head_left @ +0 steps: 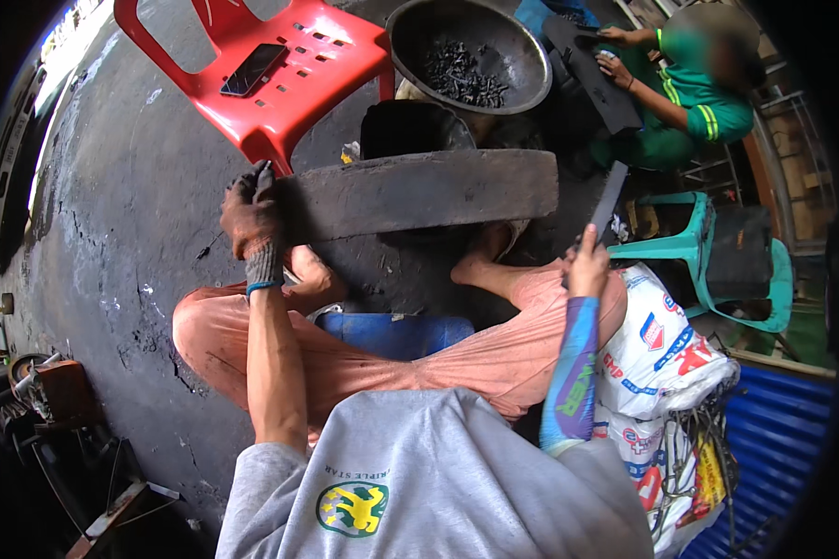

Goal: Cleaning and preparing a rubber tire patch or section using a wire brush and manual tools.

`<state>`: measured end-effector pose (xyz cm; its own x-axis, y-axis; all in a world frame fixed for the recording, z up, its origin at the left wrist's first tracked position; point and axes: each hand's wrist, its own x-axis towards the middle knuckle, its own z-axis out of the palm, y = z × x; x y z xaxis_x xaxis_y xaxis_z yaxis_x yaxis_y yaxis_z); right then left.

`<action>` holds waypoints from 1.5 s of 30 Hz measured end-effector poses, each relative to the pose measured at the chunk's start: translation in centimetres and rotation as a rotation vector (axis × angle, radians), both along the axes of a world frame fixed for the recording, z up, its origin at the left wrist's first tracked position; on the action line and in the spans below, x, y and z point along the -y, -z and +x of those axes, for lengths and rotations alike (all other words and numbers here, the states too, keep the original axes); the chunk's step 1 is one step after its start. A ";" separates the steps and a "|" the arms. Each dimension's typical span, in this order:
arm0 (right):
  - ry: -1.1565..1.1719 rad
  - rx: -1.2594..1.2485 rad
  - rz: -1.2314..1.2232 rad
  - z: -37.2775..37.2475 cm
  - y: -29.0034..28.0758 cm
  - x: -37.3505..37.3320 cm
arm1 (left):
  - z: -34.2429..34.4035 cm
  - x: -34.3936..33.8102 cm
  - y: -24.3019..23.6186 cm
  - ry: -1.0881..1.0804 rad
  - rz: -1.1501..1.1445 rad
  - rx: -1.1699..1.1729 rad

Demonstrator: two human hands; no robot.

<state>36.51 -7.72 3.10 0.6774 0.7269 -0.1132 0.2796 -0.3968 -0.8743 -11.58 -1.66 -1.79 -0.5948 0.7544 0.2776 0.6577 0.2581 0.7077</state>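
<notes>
A long, slightly curved dark slab, apparently rubber (429,197), lies across in front of my knees, above the floor. At its left end my left hand (250,222), in a dirty brown work glove with a grey cuff, is closed on the slab; a thin dark strand hangs beside the glove. My bare right hand (587,265) grips the handle of a knife (611,198). Its broad grey blade points up and away, to the right of the slab and apart from it. Behind the slab stands a black bucket-like container (410,126), partly hidden by it.
A red plastic chair (294,98) with a phone (254,70) stands ahead left. Beyond the slab, a metal basin (419,79) holds dark scraps. A co-worker in green (718,102) handles another dark slab (592,74). A teal stool (699,233) and white sacks (657,349) are at right.
</notes>
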 end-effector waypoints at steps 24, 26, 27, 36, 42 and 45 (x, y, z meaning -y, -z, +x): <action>-0.460 0.501 0.006 -14.8 5.6 1.8 | 4.5 2.5 -9.2 0.504 0.105 0.768; -0.707 0.200 -0.206 -25.2 2.4 3.6 | 3.4 2.5 -7.8 0.422 0.207 0.723; -0.929 0.139 -0.148 -27.7 4.4 4.3 | 3.9 2.5 -8.2 0.439 0.274 0.769; -0.527 -0.267 -0.193 -5.3 0.2 0.2 | 2.8 3.7 -8.5 0.371 0.295 0.897; -0.139 0.429 0.127 -4.5 2.4 -0.4 | 3.0 3.4 -8.4 0.423 0.351 1.040; -0.561 0.582 -0.165 -18.5 7.5 1.2 | 3.7 1.7 -7.7 0.560 0.268 0.831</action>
<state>18.05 -8.90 -4.37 0.2015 0.9795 0.0088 0.8647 -0.1736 -0.4713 -7.85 -3.35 5.95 -0.2582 0.9560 0.1396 -0.0868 -0.1668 0.9822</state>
